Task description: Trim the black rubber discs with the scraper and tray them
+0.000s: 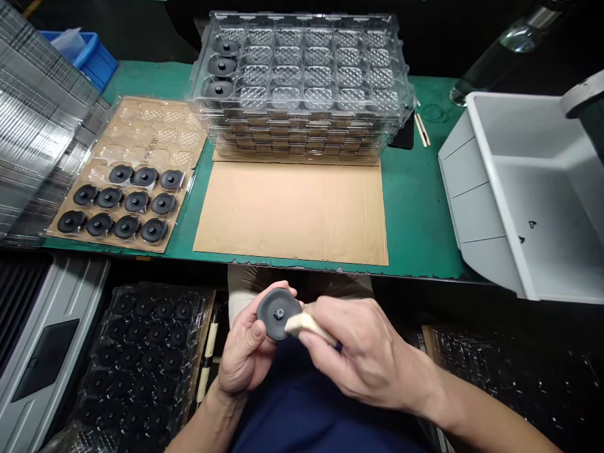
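Note:
My left hand point(252, 343) is closed around a round black rubber-like disc point(268, 309), gripping its rim with thumb and fingers. A small raised hub with a light centre shows in the disc's middle. My right hand point(363, 346) pinches a pale cream stick-like tool point(306, 326). The blunt end of this tool lies at the disc's lower right face; whether it touches there I cannot tell. Both hands are above my lap, in front of the bench edge. The far end of the tool is hidden under my right hand.
On the green bench point(419, 207) lies a cardboard sheet point(292, 214). Behind it stand stacked clear trays point(306, 94). A left tray point(155, 138) carries several black discs, as does a lower tray point(136, 358). A grey bin point(481, 189) stands right, a blue bin point(97, 63) back left.

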### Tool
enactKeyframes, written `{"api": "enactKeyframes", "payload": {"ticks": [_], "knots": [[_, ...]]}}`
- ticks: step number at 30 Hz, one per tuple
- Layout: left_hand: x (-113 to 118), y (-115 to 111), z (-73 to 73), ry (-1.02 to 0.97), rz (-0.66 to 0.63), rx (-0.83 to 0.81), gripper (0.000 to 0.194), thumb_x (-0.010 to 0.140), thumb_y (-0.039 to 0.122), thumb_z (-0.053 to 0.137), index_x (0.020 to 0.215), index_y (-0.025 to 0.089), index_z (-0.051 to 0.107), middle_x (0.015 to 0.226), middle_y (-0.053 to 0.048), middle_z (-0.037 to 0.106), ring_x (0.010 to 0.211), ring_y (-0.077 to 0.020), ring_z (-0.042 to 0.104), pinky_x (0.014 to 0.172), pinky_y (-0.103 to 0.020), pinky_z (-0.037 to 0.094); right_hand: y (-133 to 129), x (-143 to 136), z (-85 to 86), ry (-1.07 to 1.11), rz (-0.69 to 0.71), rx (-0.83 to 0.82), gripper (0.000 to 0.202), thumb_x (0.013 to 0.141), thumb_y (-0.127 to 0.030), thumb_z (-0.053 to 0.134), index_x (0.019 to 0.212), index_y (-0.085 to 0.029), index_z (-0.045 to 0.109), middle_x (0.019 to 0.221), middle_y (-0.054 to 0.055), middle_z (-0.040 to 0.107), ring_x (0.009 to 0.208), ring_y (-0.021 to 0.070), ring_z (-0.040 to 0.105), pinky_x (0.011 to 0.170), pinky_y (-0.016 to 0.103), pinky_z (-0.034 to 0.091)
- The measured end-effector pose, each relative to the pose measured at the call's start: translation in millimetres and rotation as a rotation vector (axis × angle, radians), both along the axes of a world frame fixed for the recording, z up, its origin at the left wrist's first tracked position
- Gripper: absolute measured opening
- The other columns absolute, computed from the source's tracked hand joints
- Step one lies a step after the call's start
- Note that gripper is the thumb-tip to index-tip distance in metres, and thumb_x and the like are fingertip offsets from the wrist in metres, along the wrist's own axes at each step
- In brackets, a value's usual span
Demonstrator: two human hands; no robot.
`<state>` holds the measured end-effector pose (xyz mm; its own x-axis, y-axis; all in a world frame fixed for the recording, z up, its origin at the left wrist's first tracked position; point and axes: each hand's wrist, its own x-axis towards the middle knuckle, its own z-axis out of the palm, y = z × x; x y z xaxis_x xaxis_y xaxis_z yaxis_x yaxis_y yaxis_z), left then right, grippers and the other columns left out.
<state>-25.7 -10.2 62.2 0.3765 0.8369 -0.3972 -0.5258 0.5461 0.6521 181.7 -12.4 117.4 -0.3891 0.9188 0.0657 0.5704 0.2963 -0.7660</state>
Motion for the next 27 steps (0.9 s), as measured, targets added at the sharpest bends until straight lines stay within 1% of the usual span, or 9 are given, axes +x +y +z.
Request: {"api": "enactKeyframes", "payload": {"ticks": [2, 5, 9, 11, 13, 17, 21, 25, 27], "knots": [[-0.8, -0.4, -2.2, -0.014, -0.006, -0.031, 0.054, 0.085, 0.044, 0.077, 0.132, 0.019, 0.071, 0.128, -0.014, 0.072, 0.114, -0.0302, 0.068, 0.098, -0.036, 0.055, 0.7, 1.1, -0.3, -0.006, 0.018, 0.005, 0.027, 0.103, -0.026, 0.048, 0.077, -0.021, 0.047, 0.070, -0.003, 0.047, 0.059, 0.0112, 0.036, 0.058, 0.029, 0.025], [-1.5, -0.2, -5.4, -0.001, 0.014, -0.108, 0.050, 0.085, 0.043, 0.077, 0.129, 0.019, 0.073, 0.119, -0.012, 0.076, 0.105, -0.0263, 0.070, 0.090, -0.031, 0.057, 1.9, 1.8, -1.7, -0.074, -0.058, 0.042, 0.027, 0.105, -0.025, 0.045, 0.079, -0.020, 0.050, 0.072, -0.001, 0.050, 0.062, 0.0116, 0.040, 0.059, 0.029, 0.026], [0.5, 2.1, -5.8, -0.005, 0.069, -0.203, 0.044, 0.089, 0.046, 0.073, 0.124, 0.020, 0.076, 0.112, -0.010, 0.077, 0.098, -0.0248, 0.072, 0.087, -0.033, 0.059, 2.2, 1.0, -4.8, -0.032, 0.064, 0.001, 0.028, 0.104, -0.027, 0.047, 0.077, -0.020, 0.048, 0.071, -0.002, 0.049, 0.060, 0.0112, 0.038, 0.059, 0.028, 0.025], [2.4, 3.7, -4.5, -0.003, 0.073, -0.223, 0.043, 0.087, 0.045, 0.074, 0.121, 0.019, 0.077, 0.107, -0.009, 0.078, 0.090, -0.0235, 0.072, 0.081, -0.033, 0.060, 2.5, 0.8, -7.3, -0.082, 0.023, 0.022, 0.027, 0.105, -0.028, 0.046, 0.079, -0.020, 0.050, 0.072, -0.001, 0.050, 0.061, 0.0117, 0.038, 0.060, 0.028, 0.024], [4.2, 5.1, -3.4, 0.008, 0.057, -0.249, 0.042, 0.088, 0.045, 0.074, 0.119, 0.017, 0.078, 0.101, -0.009, 0.077, 0.081, -0.0215, 0.070, 0.072, -0.032, 0.060, 2.7, 1.1, -9.7, -0.136, -0.044, 0.028, 0.027, 0.105, -0.028, 0.045, 0.080, -0.020, 0.051, 0.073, -0.001, 0.050, 0.063, 0.0120, 0.039, 0.061, 0.029, 0.025], [4.9, 5.7, -4.4, 0.038, 0.052, -0.296, 0.041, 0.089, 0.045, 0.073, 0.115, 0.014, 0.079, 0.097, -0.010, 0.077, 0.080, -0.0199, 0.067, 0.068, -0.027, 0.058, 1.9, 2.4, -13.5, -0.068, 0.086, -0.036, 0.028, 0.103, -0.028, 0.048, 0.077, -0.020, 0.048, 0.071, -0.002, 0.049, 0.060, 0.0112, 0.038, 0.060, 0.027, 0.026], [4.0, 5.7, -7.3, 0.000, -0.025, -0.300, 0.043, 0.089, 0.047, 0.073, 0.114, 0.013, 0.080, 0.094, -0.011, 0.076, 0.074, -0.0213, 0.067, 0.062, -0.030, 0.058, 0.9, 3.3, -17.4, -0.136, 0.000, -0.008, 0.026, 0.105, -0.027, 0.046, 0.081, -0.020, 0.051, 0.074, -0.001, 0.051, 0.063, 0.0118, 0.040, 0.061, 0.028, 0.025], [3.8, 7.4, -6.5, -0.015, -0.027, -0.338, 0.039, 0.089, 0.046, 0.073, 0.110, 0.013, 0.081, 0.090, -0.010, 0.074, 0.074, -0.0201, 0.064, 0.059, -0.029, 0.058, 2.4, 2.1, -18.5, -0.098, 0.101, -0.025, 0.026, 0.103, -0.028, 0.049, 0.079, -0.020, 0.050, 0.073, -0.002, 0.052, 0.062, 0.0112, 0.040, 0.060, 0.028, 0.026], [3.3, 8.1, -5.9, -0.033, -0.065, -0.324, 0.039, 0.089, 0.047, 0.073, 0.106, 0.013, 0.082, 0.087, -0.010, 0.074, 0.073, -0.0203, 0.063, 0.057, -0.029, 0.059, 4.5, 1.3, -19.3, -0.139, 0.076, 0.020, 0.026, 0.105, -0.029, 0.048, 0.081, -0.019, 0.053, 0.074, -0.002, 0.051, 0.062, 0.0115, 0.040, 0.060, 0.029, 0.026]]}}
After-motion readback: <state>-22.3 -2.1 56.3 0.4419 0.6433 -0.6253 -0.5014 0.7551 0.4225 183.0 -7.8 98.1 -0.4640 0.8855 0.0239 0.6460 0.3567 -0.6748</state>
